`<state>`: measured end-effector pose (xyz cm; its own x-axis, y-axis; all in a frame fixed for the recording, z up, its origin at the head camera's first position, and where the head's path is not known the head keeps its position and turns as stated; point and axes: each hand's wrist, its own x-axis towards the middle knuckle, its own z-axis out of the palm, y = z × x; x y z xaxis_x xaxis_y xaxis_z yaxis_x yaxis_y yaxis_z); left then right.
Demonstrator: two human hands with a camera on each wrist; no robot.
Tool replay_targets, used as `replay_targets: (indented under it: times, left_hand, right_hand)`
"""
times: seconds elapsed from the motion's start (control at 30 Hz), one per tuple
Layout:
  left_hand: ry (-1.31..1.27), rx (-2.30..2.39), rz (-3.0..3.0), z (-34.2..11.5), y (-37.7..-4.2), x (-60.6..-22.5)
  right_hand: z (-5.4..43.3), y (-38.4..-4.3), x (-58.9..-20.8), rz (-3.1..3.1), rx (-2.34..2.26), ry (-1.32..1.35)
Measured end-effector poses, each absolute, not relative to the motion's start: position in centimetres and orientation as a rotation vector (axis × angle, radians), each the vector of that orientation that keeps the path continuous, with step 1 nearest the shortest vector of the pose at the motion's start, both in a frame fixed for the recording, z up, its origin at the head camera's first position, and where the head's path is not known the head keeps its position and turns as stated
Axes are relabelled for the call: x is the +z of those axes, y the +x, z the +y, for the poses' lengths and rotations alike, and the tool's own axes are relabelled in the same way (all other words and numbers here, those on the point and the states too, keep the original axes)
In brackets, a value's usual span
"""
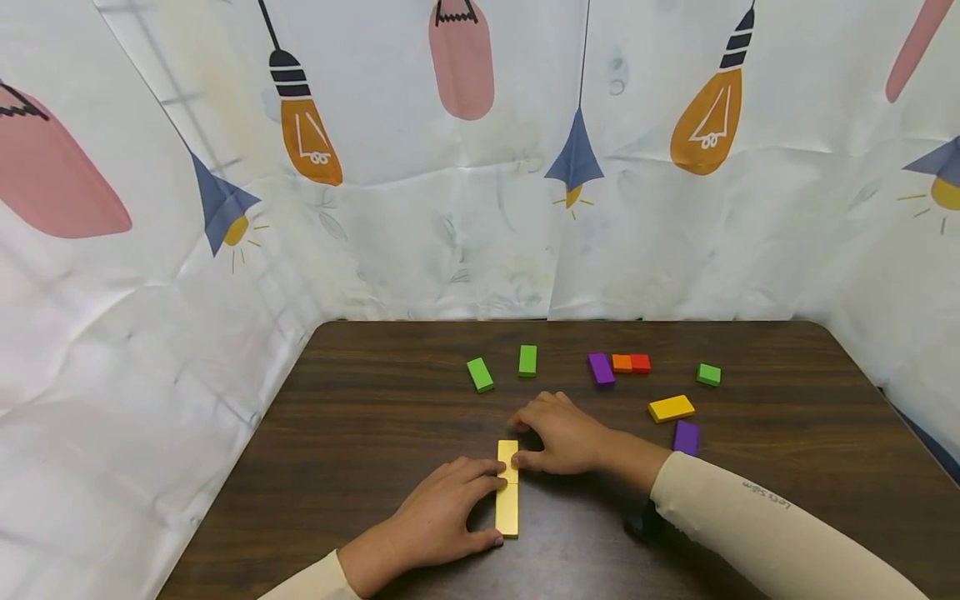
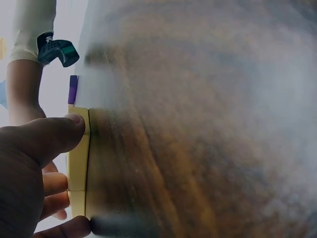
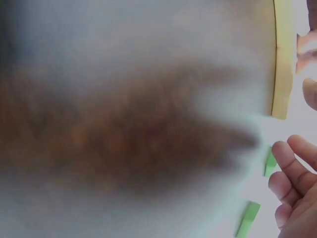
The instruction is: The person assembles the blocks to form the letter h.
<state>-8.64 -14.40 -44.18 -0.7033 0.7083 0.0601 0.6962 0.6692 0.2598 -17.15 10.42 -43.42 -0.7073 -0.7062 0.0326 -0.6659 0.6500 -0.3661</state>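
Two flat pale-yellow blocks lie end to end in a line in the head view, a far block (image 1: 507,450) and a near block (image 1: 507,510). My left hand (image 1: 442,512) touches their left side with fairly straight fingers, its thumb by the near block's lower end. In the left wrist view that thumb lies against the yellow block (image 2: 77,163). To the right of the far block is my right hand (image 1: 566,433), thumb tip close to its edge. Its fingers, loosely bent and holding nothing, appear beyond the yellow row (image 3: 283,74) in the right wrist view.
On the dark wooden table (image 1: 360,417), two green blocks (image 1: 480,375) lie toward the back. Further right are a purple block (image 1: 601,369), an orange block (image 1: 622,363) against a red one (image 1: 640,363), a smaller green block (image 1: 708,374), an amber block (image 1: 671,408) and another purple block (image 1: 686,437).
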Motion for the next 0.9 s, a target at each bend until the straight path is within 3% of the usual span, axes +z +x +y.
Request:
replay_targets:
  times: [0.9]
  left_hand:
    - [1.193, 0.394, 2.834, -14.5, -8.7, -44.2]
  right_hand:
    - [13.0, -24.4, -42.7, 2.92, -0.59, -0.902]
